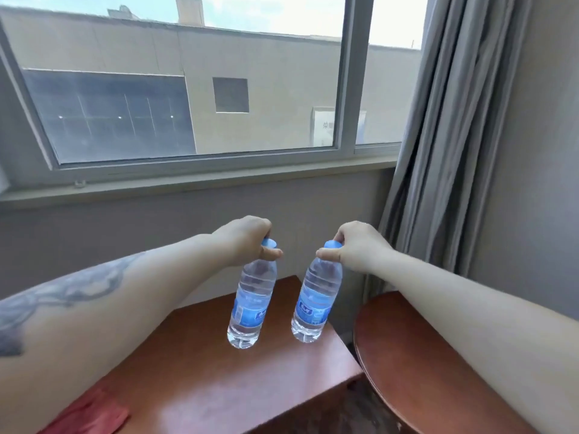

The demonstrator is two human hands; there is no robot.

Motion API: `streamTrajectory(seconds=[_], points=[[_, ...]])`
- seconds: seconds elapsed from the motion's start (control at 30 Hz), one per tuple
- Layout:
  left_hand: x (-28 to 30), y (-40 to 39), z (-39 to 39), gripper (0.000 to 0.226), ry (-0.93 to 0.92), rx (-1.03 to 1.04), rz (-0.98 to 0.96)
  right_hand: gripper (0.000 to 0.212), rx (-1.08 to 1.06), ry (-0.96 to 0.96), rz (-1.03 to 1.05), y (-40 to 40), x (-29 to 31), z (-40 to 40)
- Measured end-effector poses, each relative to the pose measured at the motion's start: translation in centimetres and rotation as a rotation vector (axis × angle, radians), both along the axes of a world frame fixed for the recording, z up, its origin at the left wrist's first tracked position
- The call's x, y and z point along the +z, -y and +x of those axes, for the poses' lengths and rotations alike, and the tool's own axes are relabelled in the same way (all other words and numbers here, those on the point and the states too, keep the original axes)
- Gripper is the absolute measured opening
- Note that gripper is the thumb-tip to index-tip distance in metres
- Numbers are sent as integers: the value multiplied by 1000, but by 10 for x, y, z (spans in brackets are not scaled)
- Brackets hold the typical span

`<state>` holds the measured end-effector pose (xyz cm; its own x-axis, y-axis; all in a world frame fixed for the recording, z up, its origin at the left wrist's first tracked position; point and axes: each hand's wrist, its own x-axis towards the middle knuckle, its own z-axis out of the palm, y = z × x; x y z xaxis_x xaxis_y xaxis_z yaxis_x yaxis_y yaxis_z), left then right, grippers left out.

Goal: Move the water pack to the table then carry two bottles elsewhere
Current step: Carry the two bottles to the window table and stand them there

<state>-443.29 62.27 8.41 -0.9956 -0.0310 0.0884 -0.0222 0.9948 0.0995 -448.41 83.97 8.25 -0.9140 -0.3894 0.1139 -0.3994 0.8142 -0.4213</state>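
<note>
Bottles are hanging from both hands in front of me; I am seeing the left hand (242,238) closing around the blue cap of the left bottle (252,303), with the thumb pressing just under the cap; the right hand (357,245) is pinching the blue cap of the right bottle (316,300) in the same way; both bottles are clear with blue labels, tilting a little, with their bottoms leaning toward me and to the left; they are hanging near each other but not touching; I am seeing them above the brown table (194,371), and I cannot tell if they are touching it; a round table (416,364) is sitting just to the right; a red cloth (91,415) is lying at the near left corner; a window (194,89) is filling the wall ahead, and a grey curtain (454,120) is hanging on the right.
</note>
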Motion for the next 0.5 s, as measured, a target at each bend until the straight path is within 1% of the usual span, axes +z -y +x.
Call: streamTrajectory(seconds=[0.1,0.17,0.37,0.43,0.5], points=[[-14,36,-36,40,69,67,-12,35,41,60,12,33,-18,-45],[-22,59,-54,45,97,131,18,38,90,72,48,57,-26,-71],[-65,100,-107,41,98,282,143,41,206,32,166,124,-57,-144],[-81,108,-118,41,109,350,163,45,254,18,172,142,-72,-164],[-97,120,-133,41,144,410,177,45,282,46,162,158,-85,-187]])
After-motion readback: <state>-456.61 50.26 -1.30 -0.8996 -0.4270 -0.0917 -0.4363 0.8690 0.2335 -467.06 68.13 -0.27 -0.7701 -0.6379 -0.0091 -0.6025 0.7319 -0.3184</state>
